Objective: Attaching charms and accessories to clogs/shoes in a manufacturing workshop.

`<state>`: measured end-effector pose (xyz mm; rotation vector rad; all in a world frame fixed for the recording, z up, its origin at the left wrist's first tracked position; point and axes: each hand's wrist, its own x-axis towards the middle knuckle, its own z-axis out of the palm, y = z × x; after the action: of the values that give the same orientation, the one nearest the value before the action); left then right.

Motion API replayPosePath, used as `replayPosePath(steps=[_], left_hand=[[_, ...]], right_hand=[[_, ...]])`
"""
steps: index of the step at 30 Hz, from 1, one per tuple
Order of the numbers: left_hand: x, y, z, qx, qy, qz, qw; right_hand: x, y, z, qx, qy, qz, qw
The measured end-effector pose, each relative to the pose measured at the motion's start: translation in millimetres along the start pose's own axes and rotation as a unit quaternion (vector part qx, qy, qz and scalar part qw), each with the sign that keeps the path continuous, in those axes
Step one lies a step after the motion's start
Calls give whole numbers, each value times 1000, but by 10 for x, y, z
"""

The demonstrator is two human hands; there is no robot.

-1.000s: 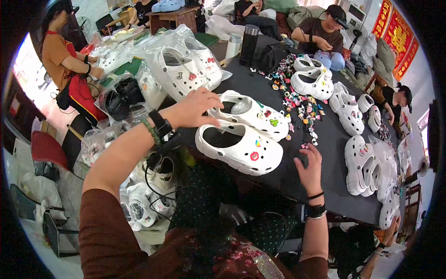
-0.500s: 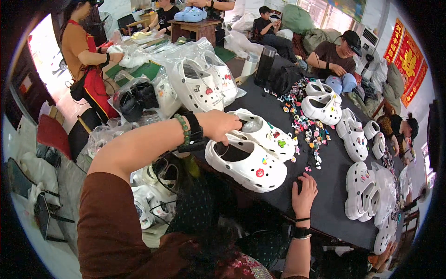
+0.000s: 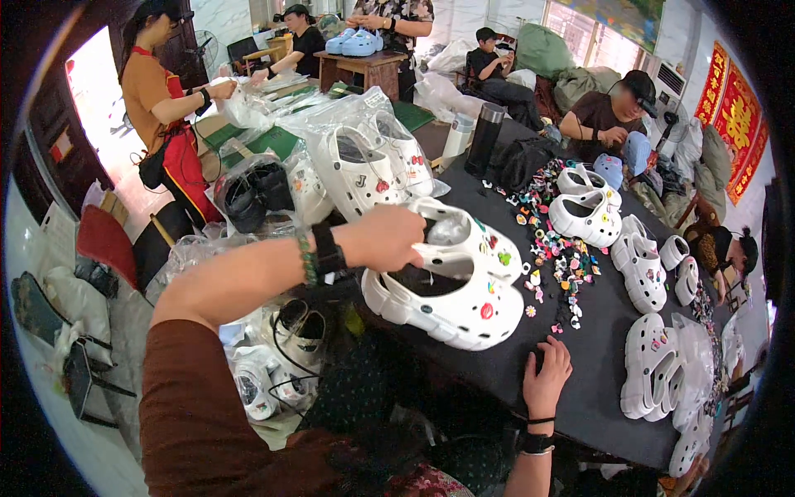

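Left hand (image 3: 396,236) closed over the heel straps of a pair of chunky white foam clogs (image 3: 451,282), fingers curled tight around the straps, the pair held together just above the near left edge of the black-covered table (image 3: 604,364). Both clogs already dotted with small coloured charms on their toe caps; crumpled clear stuffing visible inside the upper one. Right hand (image 3: 546,377) flat on the table near its near edge, fingers loosely together, thumb out, holding nothing. Just beyond the pair, a scatter of loose coloured charms (image 3: 553,236) strewn along the middle of the table. Toward the far and right edges, more white clogs (image 3: 654,373) laid out in pairs, several with charms fitted, some in clear wrapping. Off the left edge, a heap of clear plastic bags with white clogs (image 3: 356,157) inside. Judging by this: decorating of the held pair apparently finished, bagging not yet done; plenty of loose charms and unbagged pairs left.
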<state>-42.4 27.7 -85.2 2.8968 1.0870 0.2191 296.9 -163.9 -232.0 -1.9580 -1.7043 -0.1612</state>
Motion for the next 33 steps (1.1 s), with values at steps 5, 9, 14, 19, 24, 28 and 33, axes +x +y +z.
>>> replayPosePath(steps=[5, 9, 14, 19, 24, 28, 33], left_hand=[[200, -405, -797, 13, 31, -119, 992], [593, -1058, -1151, 71, 195, -124, 970], [1301, -2182, -1327, 144, 112, -176, 967], [1861, -2706, -1108, 137, 126, -308, 933], [2335, -2592, -1011, 132, 98, -416, 894], [2525, -2698, -837, 156, 83, -442, 879], [2834, -3027, -558, 107, 98, -476, 867]], right_hand=[[12, -42, -18, -12, 3, 2, 1000], [7, -54, -47, -11, -11, 12, 1000], [27, -125, -76, -13, -37, 33, 999], [135, -267, -166, -3, -75, 65, 995], [254, -305, -308, -11, -51, 35, 998], [293, -290, -239, -11, -75, 44, 996], [332, -321, -264, -5, -97, 74, 992]])
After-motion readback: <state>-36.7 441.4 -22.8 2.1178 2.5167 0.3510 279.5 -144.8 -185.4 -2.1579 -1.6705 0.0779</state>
